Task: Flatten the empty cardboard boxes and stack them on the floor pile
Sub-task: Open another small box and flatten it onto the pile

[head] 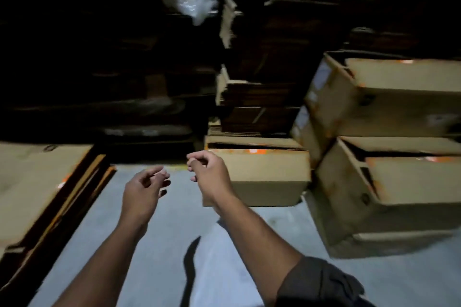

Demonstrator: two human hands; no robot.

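I hold both hands empty, left hand (144, 188) and right hand (209, 174) with fingers loosely curled, reaching toward the box (264, 172) at 1 o'clock; the flat pile (32, 182) lies at 9 o'clock.

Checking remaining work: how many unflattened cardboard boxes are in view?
4, possibly more hidden in the dark: one ahead on the floor, two stacked at right, one partly hidden between them.

Dim light is reaching only the grey floor (154, 237) and the nearest boxes (269, 177); the stacks behind are sinking into black. My arm is throwing a dark shadow (190, 257). Edges are bowing, details smearing softly.
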